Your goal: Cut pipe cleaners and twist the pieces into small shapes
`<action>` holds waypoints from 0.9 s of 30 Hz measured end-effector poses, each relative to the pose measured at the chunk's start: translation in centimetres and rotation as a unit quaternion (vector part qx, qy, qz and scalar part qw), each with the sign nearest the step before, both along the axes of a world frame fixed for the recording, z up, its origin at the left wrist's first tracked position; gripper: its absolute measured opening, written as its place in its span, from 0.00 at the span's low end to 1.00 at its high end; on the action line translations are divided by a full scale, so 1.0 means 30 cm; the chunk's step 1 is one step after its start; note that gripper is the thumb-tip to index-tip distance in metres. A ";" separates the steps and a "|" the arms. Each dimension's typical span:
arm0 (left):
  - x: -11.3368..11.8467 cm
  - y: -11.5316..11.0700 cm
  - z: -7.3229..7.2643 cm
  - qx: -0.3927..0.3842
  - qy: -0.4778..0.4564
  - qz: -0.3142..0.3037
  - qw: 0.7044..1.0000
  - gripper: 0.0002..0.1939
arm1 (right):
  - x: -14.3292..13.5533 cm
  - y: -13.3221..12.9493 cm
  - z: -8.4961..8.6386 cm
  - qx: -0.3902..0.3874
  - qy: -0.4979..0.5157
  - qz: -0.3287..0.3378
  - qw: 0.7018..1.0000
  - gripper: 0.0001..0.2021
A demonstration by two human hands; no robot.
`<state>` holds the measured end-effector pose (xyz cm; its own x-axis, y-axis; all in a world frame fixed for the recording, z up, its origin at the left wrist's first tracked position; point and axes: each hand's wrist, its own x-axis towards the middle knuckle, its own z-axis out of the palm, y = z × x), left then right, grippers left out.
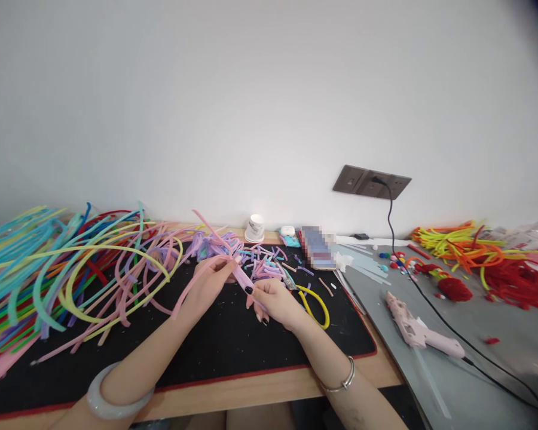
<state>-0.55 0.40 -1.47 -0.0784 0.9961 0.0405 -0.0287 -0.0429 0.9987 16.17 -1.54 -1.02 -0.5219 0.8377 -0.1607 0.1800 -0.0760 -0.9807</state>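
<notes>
My left hand (213, 283) is closed around a pink pipe cleaner (189, 291), whose ends stick out above and below the fingers. Between both hands runs a flat pale-lilac strip (243, 278); its exact kind is hard to make out. My right hand (271, 301) pinches the lower end of that strip, thumb on top. Just beyond the right hand lie yellow-handled pliers or cutters (316, 304), their jaws partly among short cut pieces of pipe cleaner (269, 266). A lilac and pink bundle (215, 243) sits behind the left hand.
Long coloured pipe cleaners (31, 263) cover the left of the black mat (197, 352). A paper cup (254, 228) and a phone (318, 248) stand along the back. On the grey right side lie a corded glue gun (424, 334), pom-poms and red pipe cleaners (520, 283).
</notes>
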 end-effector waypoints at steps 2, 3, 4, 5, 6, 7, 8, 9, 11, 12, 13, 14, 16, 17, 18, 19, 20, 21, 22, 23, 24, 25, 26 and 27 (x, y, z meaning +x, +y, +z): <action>0.002 -0.002 0.004 -0.003 -0.021 0.000 1.000 0.13 | 0.004 0.002 -0.007 0.004 -0.007 0.005 1.000 0.13; 0.004 -0.004 0.007 0.002 -0.033 0.002 0.999 0.13 | 0.005 0.002 -0.009 0.004 -0.011 0.009 1.000 0.12; 0.006 -0.006 0.009 0.010 -0.042 0.005 0.999 0.13 | 0.006 0.002 -0.011 0.005 -0.013 0.012 1.000 0.12; 0.008 -0.006 0.010 0.018 -0.048 0.010 0.999 0.12 | 0.005 0.002 -0.011 0.005 -0.015 0.013 1.000 0.12; 0.009 -0.006 0.010 0.026 -0.050 0.017 0.998 0.12 | 0.005 0.001 -0.010 0.007 -0.016 0.014 1.000 0.12; 0.010 -0.005 0.008 0.032 -0.048 0.026 0.998 0.12 | 0.004 0.000 -0.009 0.008 -0.016 0.014 1.000 0.12; 0.010 -0.003 0.005 0.035 -0.043 0.034 0.998 0.12 | 0.002 0.000 -0.007 0.008 -0.014 0.014 1.000 0.12; 0.010 0.000 0.001 0.036 -0.037 0.043 0.998 0.12 | 0.001 -0.001 -0.006 0.007 -0.014 0.014 1.000 0.12; 0.008 0.005 -0.007 0.037 -0.023 0.060 0.997 0.12 | 0.000 -0.001 -0.004 0.004 -0.014 0.012 1.000 0.12; 0.008 0.006 -0.009 0.038 -0.017 0.064 0.997 0.12 | 0.000 0.000 -0.004 0.004 -0.013 0.011 1.000 0.12; 0.007 0.006 -0.009 0.040 -0.011 0.064 0.997 0.12 | 0.001 0.001 -0.004 0.004 -0.011 0.011 1.000 0.12; 0.006 0.005 -0.007 0.042 -0.010 0.060 0.997 0.12 | 0.001 0.001 -0.005 0.004 -0.010 0.011 1.000 0.13; 0.002 0.000 0.004 0.041 -0.018 0.038 0.998 0.12 | 0.004 0.002 -0.005 0.004 -0.007 0.008 1.000 0.13; -0.001 -0.002 0.011 0.036 -0.025 0.025 0.999 0.12 | 0.006 0.002 -0.003 0.002 -0.005 0.006 1.000 0.14; -0.004 -0.005 0.018 0.027 -0.031 0.010 0.999 0.12 | 0.008 0.003 -0.001 0.000 -0.004 0.003 1.000 0.14; -0.008 -0.007 0.024 0.017 -0.034 -0.006 0.999 0.12 | 0.010 0.003 0.002 -0.002 -0.002 0.001 1.000 0.14; -0.012 -0.007 0.029 0.005 -0.031 -0.021 0.999 0.12 | 0.013 0.003 0.005 -0.004 0.001 -0.002 1.000 0.14; -0.016 -0.007 0.032 -0.005 -0.024 -0.036 0.999 0.13 | 0.015 0.004 0.007 -0.004 0.002 -0.003 1.000 0.15; -0.020 -0.006 0.035 -0.012 -0.014 -0.049 0.999 0.13 | 0.018 0.005 0.009 -0.004 0.004 -0.004 1.000 0.15; -0.023 -0.005 0.035 -0.015 -0.004 -0.060 0.998 0.13 | 0.020 0.007 0.009 -0.003 0.006 -0.004 1.000 0.15; -0.025 -0.004 0.035 -0.016 0.006 -0.068 0.998 0.14 | 0.022 0.009 0.009 -0.001 0.007 -0.004 1.000 0.16; -0.026 -0.002 0.035 -0.016 0.013 -0.072 0.997 0.14 | 0.024 0.011 0.007 0.000 0.009 -0.003 1.000 0.16; -0.026 -0.001 0.034 -0.016 0.017 -0.075 0.997 0.14 | 0.025 0.012 0.005 0.001 0.011 -0.002 1.000 0.16; -0.026 0.000 0.032 -0.016 0.018 -0.078 0.997 0.14 | 0.026 0.013 0.003 0.002 0.012 0.000 1.000 0.16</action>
<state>-1.32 0.40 -0.50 0.0791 0.9968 0.0079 0.0031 -0.0081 1.0000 16.95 -1.14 -0.93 -0.5251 0.8387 -0.1444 0.1561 -0.0718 -0.9851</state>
